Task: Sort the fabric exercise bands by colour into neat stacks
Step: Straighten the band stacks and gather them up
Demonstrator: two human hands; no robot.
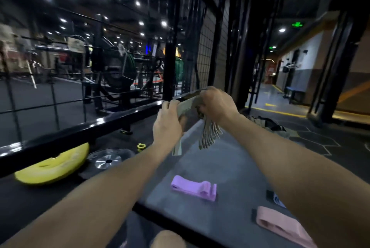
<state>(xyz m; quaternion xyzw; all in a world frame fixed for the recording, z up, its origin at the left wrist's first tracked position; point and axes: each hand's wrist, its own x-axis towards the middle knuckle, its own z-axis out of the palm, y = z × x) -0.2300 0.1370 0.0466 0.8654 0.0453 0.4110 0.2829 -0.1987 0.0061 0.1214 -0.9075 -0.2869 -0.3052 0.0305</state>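
Both my hands are raised over the far part of a grey mat (236, 163). My right hand (217, 105) grips a bundle of several grey-green bands (209, 135), whose loops hang down below it. My left hand (168, 125) pinches one end of a grey-green band (185, 107) that stretches across to the right hand, and another strip hangs below the left wrist. On the mat near me lie a folded purple band stack (193, 187) and, at the right, a pink band stack (280, 225) partly hidden by my right forearm.
A black rail (80, 131) and wire grid fence run along the left. A yellow weight plate (52, 165), a steel plate (109, 158) and a small yellow collar (141, 146) lie on the floor beside the mat. A dark bag (266, 123) sits beyond the mat.
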